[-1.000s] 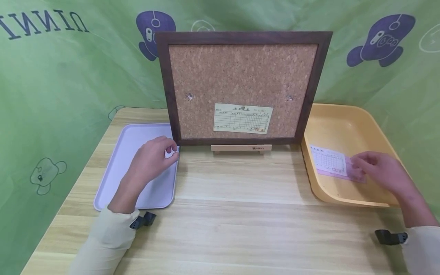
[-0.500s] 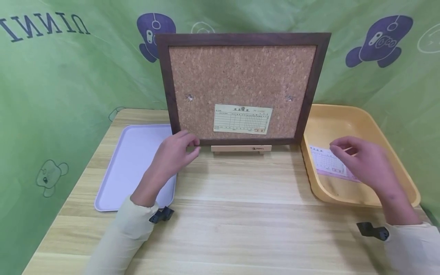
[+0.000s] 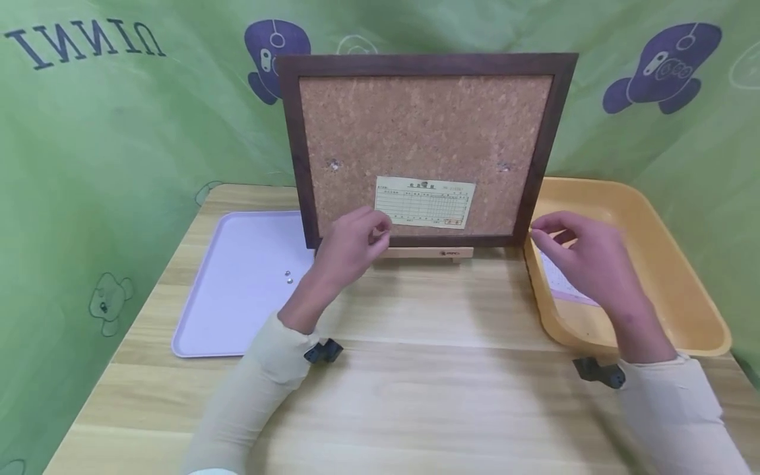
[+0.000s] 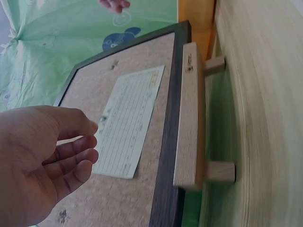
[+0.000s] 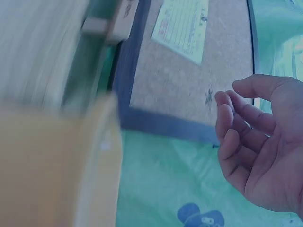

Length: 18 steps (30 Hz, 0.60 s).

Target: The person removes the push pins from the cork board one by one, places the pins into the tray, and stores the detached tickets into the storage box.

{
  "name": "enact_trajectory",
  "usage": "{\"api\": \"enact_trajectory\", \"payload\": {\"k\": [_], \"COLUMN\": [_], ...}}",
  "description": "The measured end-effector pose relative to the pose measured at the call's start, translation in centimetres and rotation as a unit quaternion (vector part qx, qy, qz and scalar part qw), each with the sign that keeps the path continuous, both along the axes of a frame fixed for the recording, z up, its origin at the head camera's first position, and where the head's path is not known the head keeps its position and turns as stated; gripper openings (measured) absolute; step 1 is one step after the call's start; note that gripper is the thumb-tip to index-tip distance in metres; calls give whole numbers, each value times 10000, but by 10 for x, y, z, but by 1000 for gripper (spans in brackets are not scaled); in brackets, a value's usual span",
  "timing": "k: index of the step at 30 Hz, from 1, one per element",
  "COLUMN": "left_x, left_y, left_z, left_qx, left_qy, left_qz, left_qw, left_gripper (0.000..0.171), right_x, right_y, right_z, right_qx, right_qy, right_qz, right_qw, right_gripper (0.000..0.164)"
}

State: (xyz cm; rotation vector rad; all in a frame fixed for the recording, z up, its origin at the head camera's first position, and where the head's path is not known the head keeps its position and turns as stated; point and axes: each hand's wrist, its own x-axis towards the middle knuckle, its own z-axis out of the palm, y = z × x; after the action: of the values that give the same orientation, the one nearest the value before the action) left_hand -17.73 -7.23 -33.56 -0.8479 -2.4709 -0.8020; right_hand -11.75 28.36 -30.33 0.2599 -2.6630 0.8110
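Note:
A pale green printed slip (image 3: 424,201) hangs on the framed corkboard (image 3: 415,119), a pushpin (image 4: 104,118) near its top edge. My left hand (image 3: 356,244) hovers in front of the board's lower left, fingers loosely curled with nothing visible between them. Its fingertips overlap the slip's edge in the left wrist view. My right hand (image 3: 588,260) hangs over the left wall of the yellow bin (image 3: 647,257), fingers relaxed and bent, the palm bare in the right wrist view. Below it in the bin lie white and pink slips (image 3: 564,284), partly hidden by the hand.
At left lies a lilac tray (image 3: 231,290) with two small shiny pins (image 3: 289,277) on it. A small wooden stand (image 3: 424,253) supports the board. Two silvery spots (image 3: 334,165) mark the cork. A green printed cloth (image 3: 148,119) hangs behind the wooden table (image 3: 415,369).
My left hand has moved right from above the tray to the board, uncovering the two pins. My right hand has left the slips and moved left toward the board's edge.

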Motion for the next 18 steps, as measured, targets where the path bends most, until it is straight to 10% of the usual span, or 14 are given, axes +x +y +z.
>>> {"api": "enact_trajectory", "payload": {"k": [18], "left_x": [-34], "left_y": [52], "left_z": [2], "left_qx": [398], "left_qy": [317], "left_qz": [148], "left_qw": [9986], "left_gripper": [10], "right_x": [-51], "right_y": [-54], "right_z": [-9], "right_qx": [-751], "right_qy": [-319], "right_qz": [-459], "right_qw": [9956], "right_gripper": [22]}}
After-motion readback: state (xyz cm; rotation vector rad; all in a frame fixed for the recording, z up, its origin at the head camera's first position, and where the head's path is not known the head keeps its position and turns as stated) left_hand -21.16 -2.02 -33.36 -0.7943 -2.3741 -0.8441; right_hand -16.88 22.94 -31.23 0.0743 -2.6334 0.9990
